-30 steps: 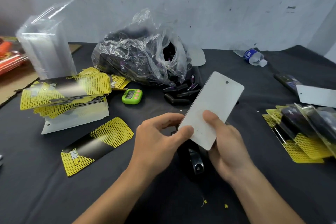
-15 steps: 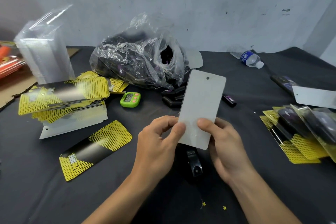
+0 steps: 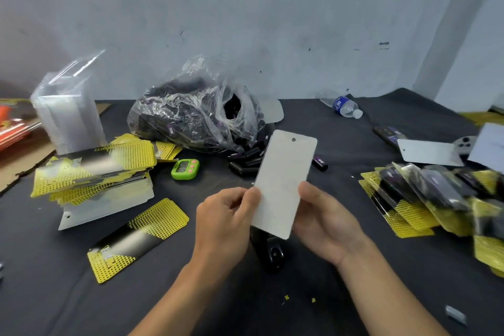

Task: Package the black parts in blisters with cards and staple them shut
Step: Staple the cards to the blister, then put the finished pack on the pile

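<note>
A: What fills most of the frame?
B: A dark table (image 3: 354, 144) under a grey wall. Centre, above the hands, a clear plastic bag (image 3: 196, 114) of black parts, with loose black parts (image 3: 245, 163) spilled at its lower right edge.
A: And the sides?
B: Left of centre, a stack of yellow-and-black cards (image 3: 92, 169); behind it in the upper left, a pile of clear blisters (image 3: 68, 114). At the right edge, a heap of finished packs (image 3: 425, 199).
A: The hands?
B: Lower centre. The left hand (image 3: 226, 224) pinches the left edge of a white-backed card (image 3: 283, 183) and the right hand (image 3: 324, 224) grips its right edge, holding it tilted off the table.
A: Smaller things?
B: One card (image 3: 136, 240) lying alone at lower left, a black stapler (image 3: 270, 251) just under the held card, a water bottle (image 3: 343, 106) upper right, a green timer (image 3: 185, 169).
</note>
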`<act>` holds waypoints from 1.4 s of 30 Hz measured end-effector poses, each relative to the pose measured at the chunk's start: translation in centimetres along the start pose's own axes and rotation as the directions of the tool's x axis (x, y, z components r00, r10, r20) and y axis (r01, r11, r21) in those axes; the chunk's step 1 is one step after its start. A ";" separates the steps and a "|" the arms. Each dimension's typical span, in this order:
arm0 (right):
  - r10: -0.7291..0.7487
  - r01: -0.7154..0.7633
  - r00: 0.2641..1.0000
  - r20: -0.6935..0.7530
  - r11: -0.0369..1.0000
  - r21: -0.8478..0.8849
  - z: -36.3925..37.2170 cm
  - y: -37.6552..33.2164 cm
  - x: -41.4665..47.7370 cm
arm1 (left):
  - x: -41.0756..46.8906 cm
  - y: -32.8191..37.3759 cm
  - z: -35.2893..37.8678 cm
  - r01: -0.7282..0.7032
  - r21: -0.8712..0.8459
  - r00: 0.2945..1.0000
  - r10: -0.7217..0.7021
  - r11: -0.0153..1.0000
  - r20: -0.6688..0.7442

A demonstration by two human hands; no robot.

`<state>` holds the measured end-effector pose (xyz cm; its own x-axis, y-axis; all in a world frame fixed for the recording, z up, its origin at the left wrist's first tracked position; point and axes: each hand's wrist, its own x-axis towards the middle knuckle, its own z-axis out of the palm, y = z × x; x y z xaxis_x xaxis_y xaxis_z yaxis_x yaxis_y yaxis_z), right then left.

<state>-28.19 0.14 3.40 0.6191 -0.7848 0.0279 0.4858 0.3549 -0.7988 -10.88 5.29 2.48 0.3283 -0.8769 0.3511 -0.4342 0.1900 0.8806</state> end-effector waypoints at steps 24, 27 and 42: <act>0.000 -0.026 0.878 -0.478 0.999 -0.048 -3.7 -6.7 -10.5 | -0.2 9.8 9.6 0.305 -0.249 0.883 -0.174 0.919 0.436; -0.358 -0.081 0.611 -0.706 0.859 -0.506 -4.7 -9.4 -10.8 | -1.6 11.0 13.9 0.564 -0.372 0.640 -0.106 0.738 0.761; -0.648 -0.596 0.520 -0.557 0.192 -0.780 -14.1 -10.9 -9.1 | -0.8 9.8 24.0 0.497 -0.116 0.670 -0.295 0.860 0.682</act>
<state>-47.84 -3.75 3.33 -0.3363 -0.9209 0.1971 -0.7568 0.1397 -0.6386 -35.52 -2.74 3.22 -0.2242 -0.9442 -0.2415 -0.1131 -0.2209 0.9687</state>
